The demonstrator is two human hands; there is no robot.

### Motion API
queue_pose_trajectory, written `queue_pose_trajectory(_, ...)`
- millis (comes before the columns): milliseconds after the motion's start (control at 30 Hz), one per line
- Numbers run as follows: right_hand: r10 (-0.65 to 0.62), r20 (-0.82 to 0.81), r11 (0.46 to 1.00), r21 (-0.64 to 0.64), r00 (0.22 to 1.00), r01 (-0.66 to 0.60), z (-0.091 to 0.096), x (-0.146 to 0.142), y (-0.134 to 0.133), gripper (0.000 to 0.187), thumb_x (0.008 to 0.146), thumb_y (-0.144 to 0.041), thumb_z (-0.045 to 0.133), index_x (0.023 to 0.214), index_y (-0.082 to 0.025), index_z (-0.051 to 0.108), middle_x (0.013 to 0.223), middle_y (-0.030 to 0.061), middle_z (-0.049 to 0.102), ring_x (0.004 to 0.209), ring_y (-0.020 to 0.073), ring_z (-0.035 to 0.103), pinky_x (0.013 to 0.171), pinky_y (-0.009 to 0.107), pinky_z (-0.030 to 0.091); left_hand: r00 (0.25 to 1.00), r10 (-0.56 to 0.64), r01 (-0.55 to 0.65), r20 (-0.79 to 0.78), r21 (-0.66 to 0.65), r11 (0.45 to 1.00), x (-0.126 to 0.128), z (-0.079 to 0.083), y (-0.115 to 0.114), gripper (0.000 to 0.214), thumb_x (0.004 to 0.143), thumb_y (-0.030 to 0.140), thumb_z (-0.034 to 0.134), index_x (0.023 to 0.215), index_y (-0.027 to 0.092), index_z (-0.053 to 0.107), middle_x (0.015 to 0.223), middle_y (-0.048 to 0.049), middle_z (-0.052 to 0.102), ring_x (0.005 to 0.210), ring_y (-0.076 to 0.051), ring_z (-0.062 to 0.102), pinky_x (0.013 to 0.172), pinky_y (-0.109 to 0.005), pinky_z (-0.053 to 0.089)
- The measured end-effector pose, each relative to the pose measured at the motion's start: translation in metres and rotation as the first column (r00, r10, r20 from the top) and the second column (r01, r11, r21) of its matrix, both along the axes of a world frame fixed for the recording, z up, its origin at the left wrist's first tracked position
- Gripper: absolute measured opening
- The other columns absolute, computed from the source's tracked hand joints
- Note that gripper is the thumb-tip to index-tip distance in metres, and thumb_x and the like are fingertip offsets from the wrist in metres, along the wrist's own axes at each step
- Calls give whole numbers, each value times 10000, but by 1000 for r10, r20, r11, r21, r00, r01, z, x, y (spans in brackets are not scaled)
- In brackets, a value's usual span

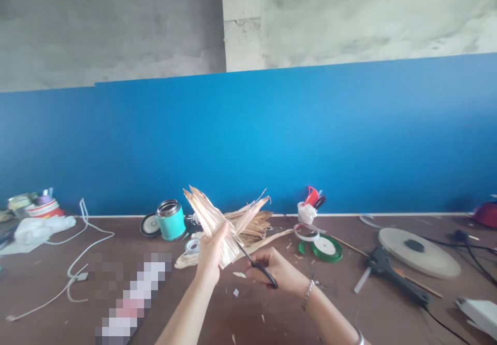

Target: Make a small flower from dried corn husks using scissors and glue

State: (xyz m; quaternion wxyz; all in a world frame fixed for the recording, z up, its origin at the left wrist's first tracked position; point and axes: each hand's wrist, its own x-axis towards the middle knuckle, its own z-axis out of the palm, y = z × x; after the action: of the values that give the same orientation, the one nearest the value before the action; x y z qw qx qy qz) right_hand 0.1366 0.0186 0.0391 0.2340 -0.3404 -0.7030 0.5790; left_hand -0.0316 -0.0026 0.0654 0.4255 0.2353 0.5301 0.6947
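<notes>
My left hand grips a bunch of dried corn husks, pale and papery, their pointed ends fanning up and to both sides. In my right hand is a pair of scissors with black handles, fingers closed round the loops. The blades reach up-left to the right side of the held husks; whether they are parted I cannot tell. Behind the bunch, more dried husks lie in a pile on the brown table. Small pale scraps are scattered below my hands.
Left of the husks stand a turquoise flask and its lid. A white cup with tools, a green ribbon roll, a glue gun and a round disc lie right. A white cable runs at left.
</notes>
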Motion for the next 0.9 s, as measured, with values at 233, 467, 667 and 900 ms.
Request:
queue_pose_trajectory(233,27,15,1000,-7,1000,-27,2,5,3,305,673,-408,720,740,-117,660,421,-73,466,339,32,357,311,133,267,994,-108,108,-17,-5,994,-5,0,0,364,641,352,772,904,108,714,882,-121,744,887,-257,685,696,-277,531)
queue_pose_trajectory(467,70,23,998,5,997,-70,7,9,2,282,696,-382,697,739,-103,699,425,-66,448,355,31,360,320,128,272,996,-79,77,-34,-52,996,2,18,-8,225,662,251,761,829,106,720,845,-127,745,849,-256,693,711,-288,529)
queue_pose_trajectory(667,82,37,996,20,996,-83,9,11,3,278,709,-381,687,754,-107,705,453,-57,471,347,24,361,307,118,263,995,-88,86,-47,-58,995,2,21,-10,198,635,249,778,777,122,724,807,-125,746,815,-261,698,694,-288,527)
queue_pose_trajectory(900,93,85,994,54,992,-98,7,14,4,287,688,-388,705,759,-109,704,476,-47,501,353,27,367,309,121,282,985,-135,128,-106,-77,989,-7,8,-5,268,640,314,773,817,122,716,792,-121,747,786,-268,700,634,-290,529)
